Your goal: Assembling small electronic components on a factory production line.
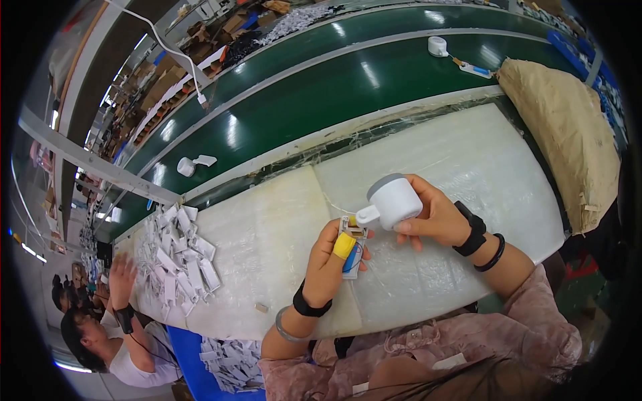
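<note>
Left hand [326, 262] half-curled on one casing [354, 232]; right hand [441, 219], its two o'clock, cups one white head [399, 200]. Belt [301, 100]: two more.

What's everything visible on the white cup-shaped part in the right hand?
The white cup-shaped part looks like smooth plastic, with a grey band at its upper end and a short rounded tab toward the lower left. The right hand holds it tilted above the table; whether its tab touches the casing in the left hand is unclear.
</note>
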Action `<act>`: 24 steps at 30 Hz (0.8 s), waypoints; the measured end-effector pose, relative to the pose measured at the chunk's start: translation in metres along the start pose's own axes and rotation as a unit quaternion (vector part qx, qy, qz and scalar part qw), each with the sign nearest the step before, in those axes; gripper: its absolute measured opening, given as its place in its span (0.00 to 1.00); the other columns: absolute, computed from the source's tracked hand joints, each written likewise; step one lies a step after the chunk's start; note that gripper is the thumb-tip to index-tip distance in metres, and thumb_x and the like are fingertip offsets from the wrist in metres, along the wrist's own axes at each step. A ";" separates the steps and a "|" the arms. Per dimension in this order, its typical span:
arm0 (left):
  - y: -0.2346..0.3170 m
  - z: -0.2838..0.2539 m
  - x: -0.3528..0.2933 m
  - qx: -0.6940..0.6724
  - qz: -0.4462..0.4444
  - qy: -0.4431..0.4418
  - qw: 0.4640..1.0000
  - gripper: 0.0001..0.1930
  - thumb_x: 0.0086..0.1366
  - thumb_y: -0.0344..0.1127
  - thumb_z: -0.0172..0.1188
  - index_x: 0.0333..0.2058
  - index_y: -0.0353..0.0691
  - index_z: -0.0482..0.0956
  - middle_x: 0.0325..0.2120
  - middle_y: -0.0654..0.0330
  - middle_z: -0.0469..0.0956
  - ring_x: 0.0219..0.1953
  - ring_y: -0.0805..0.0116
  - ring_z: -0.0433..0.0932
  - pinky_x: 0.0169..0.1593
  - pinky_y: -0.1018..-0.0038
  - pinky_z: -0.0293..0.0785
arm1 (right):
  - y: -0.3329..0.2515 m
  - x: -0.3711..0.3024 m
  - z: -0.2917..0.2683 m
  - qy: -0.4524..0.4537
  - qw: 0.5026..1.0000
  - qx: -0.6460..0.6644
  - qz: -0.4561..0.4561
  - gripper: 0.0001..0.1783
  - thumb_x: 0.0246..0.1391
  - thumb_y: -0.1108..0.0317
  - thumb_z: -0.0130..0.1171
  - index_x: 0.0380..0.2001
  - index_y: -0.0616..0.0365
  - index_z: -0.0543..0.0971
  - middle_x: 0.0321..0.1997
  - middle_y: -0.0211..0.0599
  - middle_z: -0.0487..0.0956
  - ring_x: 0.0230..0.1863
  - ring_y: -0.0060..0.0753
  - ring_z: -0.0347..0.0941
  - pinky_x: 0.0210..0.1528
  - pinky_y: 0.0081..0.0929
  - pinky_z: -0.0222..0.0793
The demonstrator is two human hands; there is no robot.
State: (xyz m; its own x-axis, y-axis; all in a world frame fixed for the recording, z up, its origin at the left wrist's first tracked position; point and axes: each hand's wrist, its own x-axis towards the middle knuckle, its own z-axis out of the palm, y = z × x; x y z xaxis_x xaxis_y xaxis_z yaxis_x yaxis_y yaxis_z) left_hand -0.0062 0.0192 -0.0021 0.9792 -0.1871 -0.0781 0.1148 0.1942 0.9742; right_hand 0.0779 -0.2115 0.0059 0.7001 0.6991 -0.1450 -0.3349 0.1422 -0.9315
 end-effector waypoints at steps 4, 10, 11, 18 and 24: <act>0.000 0.006 -0.001 0.026 -0.045 -0.030 0.998 0.19 0.71 0.33 0.40 0.59 0.39 0.61 0.47 0.56 0.74 0.36 0.74 0.74 0.37 0.78 0.74 | 0.017 0.007 -0.004 0.019 0.987 -0.032 -0.157 0.39 0.47 0.70 0.69 0.61 0.58 0.61 0.53 0.35 0.72 0.54 0.28 0.70 0.53 0.29 0.70; 0.000 0.009 -0.003 0.012 -0.066 -0.050 0.997 0.20 0.73 0.39 0.37 0.60 0.38 0.60 0.44 0.57 0.74 0.34 0.75 0.73 0.37 0.78 0.73 | 0.010 0.005 -0.006 0.026 0.987 -0.055 -0.152 0.43 0.44 0.62 0.71 0.62 0.61 0.63 0.58 0.35 0.70 0.59 0.29 0.66 0.61 0.28 0.62; 0.001 0.010 -0.002 0.021 -0.074 -0.065 0.995 0.21 0.73 0.41 0.36 0.60 0.37 0.60 0.44 0.57 0.74 0.34 0.75 0.73 0.37 0.78 0.73 | 0.010 0.004 -0.006 0.023 0.986 -0.077 -0.148 0.43 0.44 0.62 0.71 0.62 0.61 0.63 0.59 0.35 0.70 0.59 0.29 0.66 0.61 0.29 0.62; 0.004 0.013 -0.003 0.068 -0.058 -0.098 0.991 0.25 0.74 0.48 0.35 0.59 0.36 0.61 0.42 0.58 0.74 0.34 0.75 0.73 0.37 0.78 0.73 | 0.005 0.003 -0.003 0.003 0.980 -0.142 -0.140 0.39 0.47 0.61 0.68 0.61 0.62 0.66 0.55 0.37 0.72 0.57 0.30 0.68 0.59 0.29 0.63; 0.004 0.014 -0.002 0.041 -0.047 -0.097 0.993 0.24 0.74 0.48 0.36 0.56 0.34 0.63 0.41 0.57 0.75 0.33 0.74 0.74 0.38 0.77 0.72 | 0.005 0.003 -0.005 0.021 0.987 -0.115 -0.113 0.36 0.48 0.61 0.67 0.59 0.61 0.68 0.54 0.36 0.72 0.55 0.29 0.69 0.58 0.26 0.63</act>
State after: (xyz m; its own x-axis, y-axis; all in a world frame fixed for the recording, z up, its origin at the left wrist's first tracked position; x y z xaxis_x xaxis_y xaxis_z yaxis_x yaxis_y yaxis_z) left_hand -0.0102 0.0070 0.0053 0.9136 -0.3839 -0.1343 0.1816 0.0895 0.9793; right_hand 0.0813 -0.2116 -0.0012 0.7679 0.6371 0.0665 -0.0178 0.1249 -0.9920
